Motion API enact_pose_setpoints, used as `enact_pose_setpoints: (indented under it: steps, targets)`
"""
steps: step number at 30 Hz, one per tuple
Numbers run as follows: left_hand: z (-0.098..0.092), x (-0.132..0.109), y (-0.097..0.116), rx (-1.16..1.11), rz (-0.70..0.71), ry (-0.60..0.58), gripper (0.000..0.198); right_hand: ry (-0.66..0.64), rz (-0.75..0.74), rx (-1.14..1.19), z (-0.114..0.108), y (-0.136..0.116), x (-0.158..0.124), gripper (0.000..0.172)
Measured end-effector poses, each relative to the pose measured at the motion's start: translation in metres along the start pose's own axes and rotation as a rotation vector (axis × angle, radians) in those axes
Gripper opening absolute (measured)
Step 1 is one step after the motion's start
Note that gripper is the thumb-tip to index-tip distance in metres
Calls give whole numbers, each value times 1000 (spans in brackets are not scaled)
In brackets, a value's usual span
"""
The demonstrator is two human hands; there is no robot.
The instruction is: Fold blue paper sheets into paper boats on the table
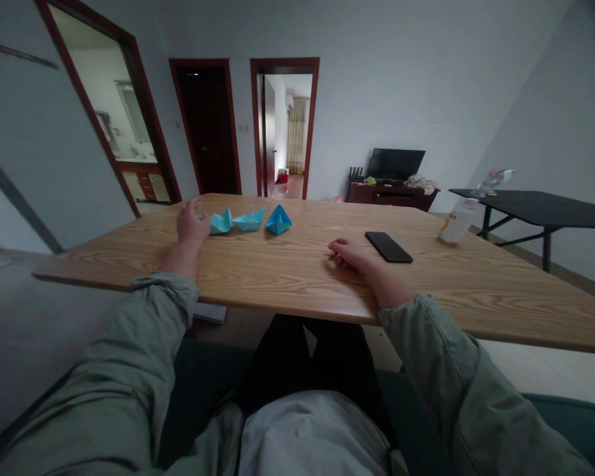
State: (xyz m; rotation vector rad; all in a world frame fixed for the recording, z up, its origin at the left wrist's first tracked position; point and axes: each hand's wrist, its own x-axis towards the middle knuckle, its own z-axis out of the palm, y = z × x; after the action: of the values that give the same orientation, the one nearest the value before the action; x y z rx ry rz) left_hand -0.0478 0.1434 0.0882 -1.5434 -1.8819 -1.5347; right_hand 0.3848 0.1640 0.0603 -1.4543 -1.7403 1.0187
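My left hand (193,223) is at the left of the wooden table (277,277), its fingers curled beside a light blue folded paper piece (221,223). Whether it grips that paper is not clear. Right of it lie another light blue folded paper (249,221) and a darker blue paper boat (278,221), which stands apart. My right hand (346,254) rests on the tabletop with loosely bent fingers and nothing visible in them. Close to its right is a black phone (389,246), lying flat.
A pale bag or container (459,220) stands at the table's right, with a clear plastic item (494,181) above it. Behind are a black table (550,208) and a low cabinet (391,194) carrying a television (395,164). The table's front edge runs before my lap.
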Motion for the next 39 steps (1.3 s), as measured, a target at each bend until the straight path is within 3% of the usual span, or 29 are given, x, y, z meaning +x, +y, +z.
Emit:
enact_pose_setpoints:
  steps: [1,2,3,5,6,7,10,17,22,29,39]
  targets:
    - [4,-7,11,18,51,2,39,5,-9,-47,1,0,0,9]
    - [9,-16,25,31,113,-68,34,10,-27,-95,1,0,0,8]
    - [15,-27,40,47,173,-234,27,16,-55,-144,2,0,0,8]
    - [29,-52,69,68,362,-694,22,43,-135,-241,2,0,0,9]
    - [35,-63,81,87,447,-861,20,55,-174,-284,2,1,0,10]
    - [41,-73,91,127,510,-949,18,64,-204,-318,1,1,0,11]
    - [52,-86,109,240,544,-959,22,69,-234,-377,1,2,1,13]
    - [70,-74,127,369,421,-1038,22,69,-209,-404,0,1,-2,14]
    - [88,-77,141,365,350,-1006,25,76,-219,-411,-1,2,-4,15]
    - [88,-86,137,339,398,-907,31,72,-227,-403,0,-1,-7,16]
    - [88,-86,134,339,388,-885,26,112,-234,-485,-1,-2,-10,18]
